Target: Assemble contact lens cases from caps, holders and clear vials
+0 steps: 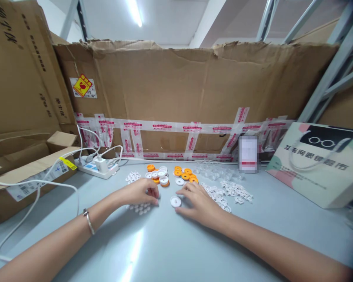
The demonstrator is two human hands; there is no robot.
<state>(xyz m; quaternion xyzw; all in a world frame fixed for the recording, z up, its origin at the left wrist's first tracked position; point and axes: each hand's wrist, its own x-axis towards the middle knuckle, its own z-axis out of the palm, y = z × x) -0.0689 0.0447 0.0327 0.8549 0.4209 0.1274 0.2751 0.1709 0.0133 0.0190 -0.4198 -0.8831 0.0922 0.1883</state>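
My left hand [141,192] rests on the grey table with its fingers curled over a small cluster of white plastic bits [141,208]; what it grips is hidden. My right hand [197,203] lies beside it, thumb and fingers closing around a white round disc [175,201] on the table. Just beyond the hands sit a pile of white and orange discs [160,176] and a second group of orange discs [186,174]. A spread of small white parts [228,192] lies right of my right hand.
A taped cardboard wall [194,98] closes off the back. A white power strip [97,167] with cables sits back left beside open cardboard boxes [23,172]. A printed paper bag [320,162] lies at the right. Clear small parts [214,170] lie near the wall.
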